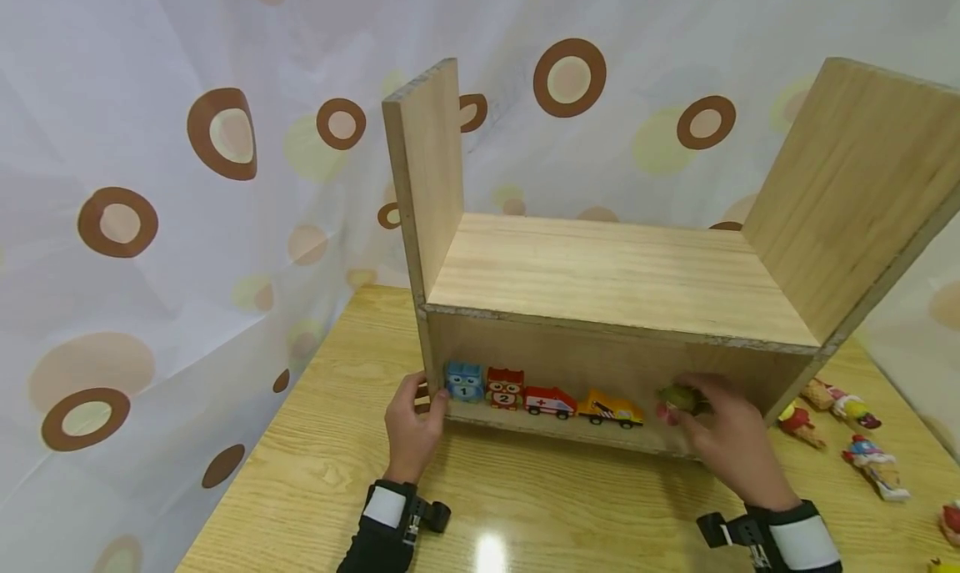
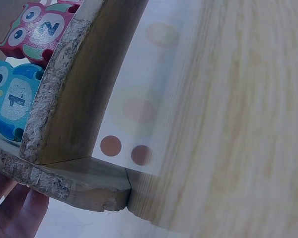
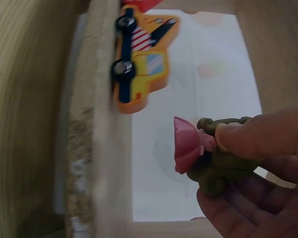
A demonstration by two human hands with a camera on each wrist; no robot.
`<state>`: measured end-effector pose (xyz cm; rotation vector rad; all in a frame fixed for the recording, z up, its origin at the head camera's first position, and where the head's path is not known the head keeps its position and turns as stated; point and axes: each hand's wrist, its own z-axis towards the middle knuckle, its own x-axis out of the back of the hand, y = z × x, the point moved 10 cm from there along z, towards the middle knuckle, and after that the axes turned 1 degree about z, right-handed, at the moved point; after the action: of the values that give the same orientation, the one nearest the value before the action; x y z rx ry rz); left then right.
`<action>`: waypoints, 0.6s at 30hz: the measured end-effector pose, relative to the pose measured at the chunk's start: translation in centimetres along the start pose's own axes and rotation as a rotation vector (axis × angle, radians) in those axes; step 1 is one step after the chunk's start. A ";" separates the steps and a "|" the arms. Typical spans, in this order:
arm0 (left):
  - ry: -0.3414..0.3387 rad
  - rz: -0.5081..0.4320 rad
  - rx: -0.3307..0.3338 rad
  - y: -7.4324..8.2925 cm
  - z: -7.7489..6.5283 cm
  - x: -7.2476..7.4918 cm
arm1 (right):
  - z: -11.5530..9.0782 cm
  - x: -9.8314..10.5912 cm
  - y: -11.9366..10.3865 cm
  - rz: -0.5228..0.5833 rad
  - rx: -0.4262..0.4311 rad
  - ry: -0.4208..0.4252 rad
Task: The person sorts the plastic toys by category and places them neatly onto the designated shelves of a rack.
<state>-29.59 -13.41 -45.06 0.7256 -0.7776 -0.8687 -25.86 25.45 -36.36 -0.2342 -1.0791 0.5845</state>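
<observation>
My left hand (image 1: 415,425) grips the lower left side panel of a wooden shelf (image 1: 622,264), thumb at the front edge. Fingertips (image 2: 35,203) touch that panel's outside in the left wrist view. Inside the lower compartment, my right hand (image 1: 731,439) pinches a small olive-green toy figure with a pink, flared part (image 3: 188,144) between thumb and fingers. Left of it, a row stands on the bottom board: a blue owl block marked 1 (image 1: 465,383), a red owl block marked 2 (image 1: 505,389), a toy ambulance (image 1: 550,402) and a yellow toy tow truck (image 1: 612,409).
Several ice-cream-shaped toys, among them a cone with a blue top (image 1: 876,468), lie on the wooden table (image 1: 300,473) right of the shelf. Tall side panels (image 1: 855,189) rise above its upper board. A patterned sheet (image 1: 150,323) hangs behind.
</observation>
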 end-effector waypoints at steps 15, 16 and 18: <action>-0.005 -0.006 0.006 0.1 0.1 0.0 | -0.3 -2.6 1.0 0.017 -0.009 -0.083; -0.004 -0.006 0.005 0.1 0.1 0.0 | -0.3 -2.7 1.1 0.019 -0.011 -0.088; -0.004 -0.007 0.005 0.0 0.0 0.1 | -0.4 -2.9 1.1 0.022 -0.018 -0.097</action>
<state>-29.58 -13.46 -45.02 0.7315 -0.7814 -0.8747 -26.89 24.80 -39.30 -0.2357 -1.1774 0.6107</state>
